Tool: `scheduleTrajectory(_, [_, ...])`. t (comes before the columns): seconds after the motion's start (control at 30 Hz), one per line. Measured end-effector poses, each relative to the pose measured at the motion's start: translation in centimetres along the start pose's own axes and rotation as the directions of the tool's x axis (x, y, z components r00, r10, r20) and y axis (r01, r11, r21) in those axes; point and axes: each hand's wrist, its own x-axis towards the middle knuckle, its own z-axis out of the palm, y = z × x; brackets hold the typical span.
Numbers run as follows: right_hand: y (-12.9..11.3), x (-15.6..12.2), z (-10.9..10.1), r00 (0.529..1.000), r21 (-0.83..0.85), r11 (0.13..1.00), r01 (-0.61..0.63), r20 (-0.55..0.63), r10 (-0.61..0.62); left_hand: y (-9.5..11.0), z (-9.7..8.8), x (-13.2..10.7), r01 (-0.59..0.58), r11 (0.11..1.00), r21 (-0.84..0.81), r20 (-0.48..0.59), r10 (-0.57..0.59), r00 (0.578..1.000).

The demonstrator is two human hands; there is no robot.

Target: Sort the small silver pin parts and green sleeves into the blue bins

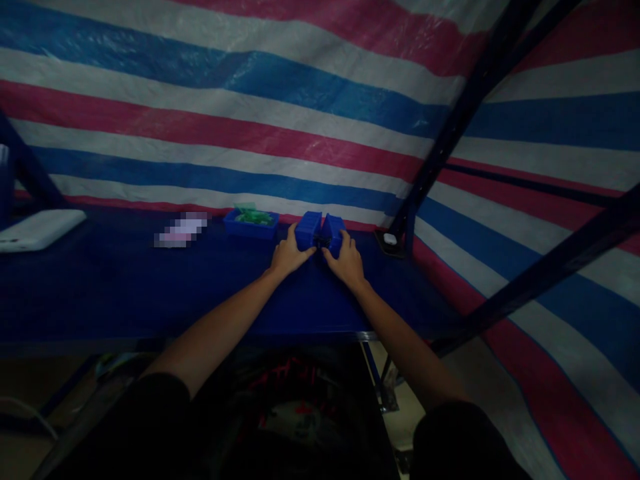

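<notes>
Two small blue plastic bins stand close together near the back of the blue table, tipped toward each other with a narrow gap between them. My left hand [291,255] is closed around the left blue bin [308,230]. Around the right blue bin [335,233] my right hand [346,260] is wrapped, thumb at the front. Small dark items [324,241] show in the gap, too dim to name. Left of my hands sits another blue bin [250,227] with green pieces in it.
The blue tabletop [210,287] ends at a metal-edged front. A white device [43,230] lies at far left, beside a blurred-out item [183,230]. On the right, a dark pad [389,243] carries a small white case. Blue shelf posts [450,133] and striped sheeting enclose the table.
</notes>
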Motion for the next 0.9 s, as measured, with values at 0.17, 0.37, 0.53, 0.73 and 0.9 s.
scheduleTrajectory(0.17, [0.0,0.0,0.1,1.000,-0.019,1.000,0.021,-0.004,-0.021,0.0,0.0,0.0,-0.005,1.000,-0.003,-0.005,0.005,1.000])
scheduleTrajectory(0.37, [-0.2,0.0,-0.2,1.000,-0.040,0.999,0.020,0.012,-0.020,-0.5,-0.3,0.7,-0.018,0.999,-0.029,0.000,0.018,1.000])
scheduleTrajectory(0.53, [0.2,0.2,-0.4,0.999,0.014,0.999,0.048,0.015,-0.049,-0.8,-0.6,1.0,-0.015,0.998,-0.061,0.000,0.015,1.000])
scheduleTrajectory(0.73, [0.7,0.4,-0.3,0.994,0.070,0.992,0.102,-0.045,-0.099,-0.3,-1.5,0.6,-0.074,0.997,-0.008,0.022,0.074,0.997])
scheduleTrajectory(0.9, [0.7,0.4,-0.5,0.992,0.063,0.991,0.115,-0.062,-0.112,-0.6,-1.3,0.9,-0.006,1.000,0.011,0.018,0.006,1.000])
